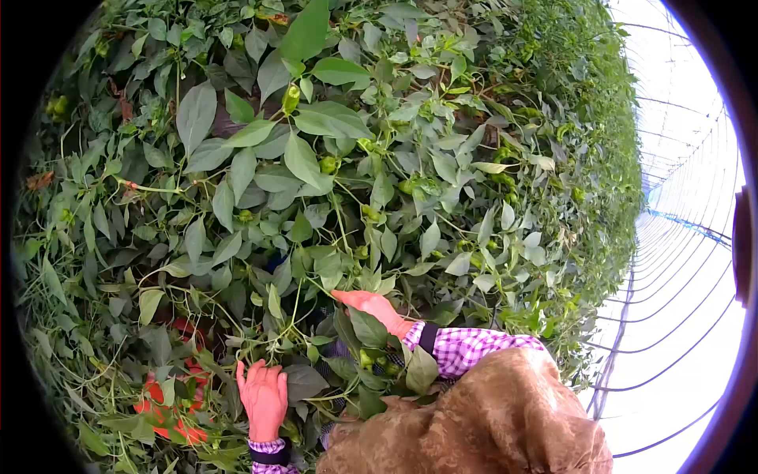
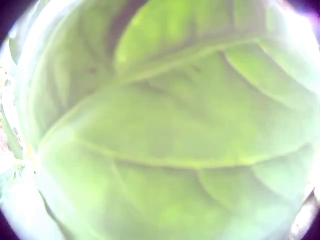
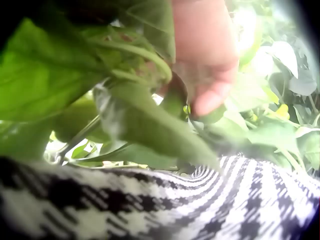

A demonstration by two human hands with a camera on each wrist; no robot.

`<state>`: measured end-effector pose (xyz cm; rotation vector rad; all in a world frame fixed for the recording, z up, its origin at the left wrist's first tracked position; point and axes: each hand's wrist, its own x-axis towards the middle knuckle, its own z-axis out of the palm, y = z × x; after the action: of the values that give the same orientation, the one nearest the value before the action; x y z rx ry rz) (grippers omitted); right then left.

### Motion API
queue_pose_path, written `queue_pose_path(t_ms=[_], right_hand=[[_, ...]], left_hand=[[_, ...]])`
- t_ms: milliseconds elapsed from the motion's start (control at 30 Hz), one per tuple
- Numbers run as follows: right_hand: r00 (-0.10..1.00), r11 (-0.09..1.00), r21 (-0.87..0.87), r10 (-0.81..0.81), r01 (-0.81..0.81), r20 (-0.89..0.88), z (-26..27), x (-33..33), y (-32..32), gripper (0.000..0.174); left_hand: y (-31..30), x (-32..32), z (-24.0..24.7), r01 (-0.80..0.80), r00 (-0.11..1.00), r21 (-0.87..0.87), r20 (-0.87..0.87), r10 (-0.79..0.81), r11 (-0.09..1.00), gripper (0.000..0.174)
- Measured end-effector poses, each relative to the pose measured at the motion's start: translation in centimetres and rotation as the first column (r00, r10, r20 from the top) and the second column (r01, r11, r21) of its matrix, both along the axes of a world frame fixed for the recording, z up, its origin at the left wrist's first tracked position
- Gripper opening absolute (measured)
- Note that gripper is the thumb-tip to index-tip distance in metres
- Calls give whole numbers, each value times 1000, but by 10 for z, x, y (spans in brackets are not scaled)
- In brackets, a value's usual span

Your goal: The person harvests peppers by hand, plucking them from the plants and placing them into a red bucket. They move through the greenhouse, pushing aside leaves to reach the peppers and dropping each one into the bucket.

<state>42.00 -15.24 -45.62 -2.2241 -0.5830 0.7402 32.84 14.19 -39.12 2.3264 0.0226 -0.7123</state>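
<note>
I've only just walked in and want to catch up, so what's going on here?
A person in checked sleeves has both bare hands in among leafy plants with green peppers, beside a hooped tunnel frame. The left hand is spread against the foliage, and a leaf fills its wrist view. The right hand reaches in among leaves and stems; what its fingertips hold, if anything, is unclear. Something red shows through the leaves beyond the left hand.

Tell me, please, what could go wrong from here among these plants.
The thin stem near the right hand might snap if pulled. The green peppers close to the right wrist could be knocked or bruised. The large leaf filling the left wrist view might tear if it catches on the wristband.
</note>
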Motion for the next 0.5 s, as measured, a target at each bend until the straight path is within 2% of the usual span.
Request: queue_pose_path(t_ms=[33,100,167,200,233,267,300,367,400,433,500], right_hand=[[1000,998,-60,-1,-1,-26,10,-4,7,52],[997,953,-301,-5,-16,-71,14,-7,18,50],[999,952,-303,-45,40,-11,15,2,22,47],[995,944,-328,14,-46,-100,11,7,20,46],[979,929,-345,70,-134,-191,5,11,17,45],[997,984,-176,-26,14,-66,1,9,17,36],[999,986,-168,-23,17,-38,-3,12,14,36],[961,866,-416,249,-277,-121,14,30,21,41],[971,881,-409,218,-237,-93,22,36,25,34],[972,885,-402,224,-234,-72,38,46,31,34],[958,895,-356,210,-270,-197,73,65,43,27]], left_hand=[[1,-1,-1,14,1000,22,-25,-14,1000,19],[1,-4,1,29,999,50,-22,-28,998,19],[1,4,6,-90,996,41,11,89,995,21],[4,6,13,-105,992,26,-67,106,994,27],[6,7,19,-107,993,32,-44,108,994,27],[8,3,24,-158,987,24,-4,158,987,30],[10,1,29,-208,978,12,38,207,978,33],[17,0,49,-182,981,34,76,179,983,37],[19,-3,59,-217,976,25,10,216,976,38],[22,-10,67,-253,966,19,-59,253,967,39],[29,-30,76,-261,965,35,28,260,965,38]])
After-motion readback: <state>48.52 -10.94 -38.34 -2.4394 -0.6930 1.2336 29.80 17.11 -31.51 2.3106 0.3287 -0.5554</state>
